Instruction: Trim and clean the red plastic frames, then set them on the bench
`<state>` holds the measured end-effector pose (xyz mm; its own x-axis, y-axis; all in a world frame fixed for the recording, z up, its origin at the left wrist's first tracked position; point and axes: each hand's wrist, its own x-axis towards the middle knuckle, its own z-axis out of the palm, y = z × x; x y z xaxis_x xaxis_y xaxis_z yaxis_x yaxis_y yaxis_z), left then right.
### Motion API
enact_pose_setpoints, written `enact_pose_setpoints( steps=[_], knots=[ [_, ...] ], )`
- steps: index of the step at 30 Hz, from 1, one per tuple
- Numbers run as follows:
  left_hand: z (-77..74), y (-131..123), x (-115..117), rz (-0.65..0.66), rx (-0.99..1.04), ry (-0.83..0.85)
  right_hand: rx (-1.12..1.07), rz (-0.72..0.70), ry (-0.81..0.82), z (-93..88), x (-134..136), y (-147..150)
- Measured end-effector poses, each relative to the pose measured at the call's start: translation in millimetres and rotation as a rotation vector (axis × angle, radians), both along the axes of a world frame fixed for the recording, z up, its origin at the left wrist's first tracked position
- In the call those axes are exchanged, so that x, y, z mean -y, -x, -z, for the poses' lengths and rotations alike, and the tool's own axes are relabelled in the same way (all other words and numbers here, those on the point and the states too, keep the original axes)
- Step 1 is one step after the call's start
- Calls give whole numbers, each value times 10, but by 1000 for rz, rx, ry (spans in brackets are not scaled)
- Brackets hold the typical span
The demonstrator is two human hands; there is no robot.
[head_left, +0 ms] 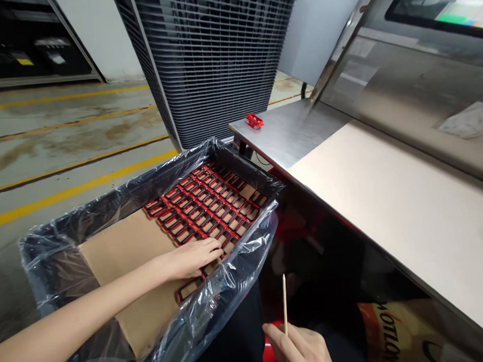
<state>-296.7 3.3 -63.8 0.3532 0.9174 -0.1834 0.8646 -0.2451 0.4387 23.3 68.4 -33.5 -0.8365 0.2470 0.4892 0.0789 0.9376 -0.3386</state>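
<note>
My left hand (197, 256) reaches into a crate lined with clear plastic (263, 225). Its fingers are bent and closed on a small red-and-black rectangular frame (211, 266), which the hand partly covers. Rows of similar frames (210, 203) lie flat on a cardboard sheet (136, 244) in the crate, and a single one (189, 290) sits nearer me, just below the hand. Low in the view, my right hand (300, 346) is closed around a thin, pointed wooden stick (284, 302), held upright with the tip above the fingers.
To the right runs a metal worktable (283, 128) with a pale sheet (386, 206) on it. A red part (254, 121) sits at its far corner. Beyond the crate stands a tall dark louvred unit (220, 59). A printed bag (396, 329) lies under the table.
</note>
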Motion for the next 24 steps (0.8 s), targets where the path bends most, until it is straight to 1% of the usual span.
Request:
enact_pose_setpoints(
  steps=[6, 15, 24],
  knots=[
    [30, 15, -32, 19, -19, 13, 13, -1, 0, 3, -20, 1],
    [-21, -29, -83, 63, -98, 52, 4, 4, 6, 23, -23, 4],
    [-40, -75, -95, 61, -161, 86, 30, 0, 15, 23, -15, -22]
  ],
)
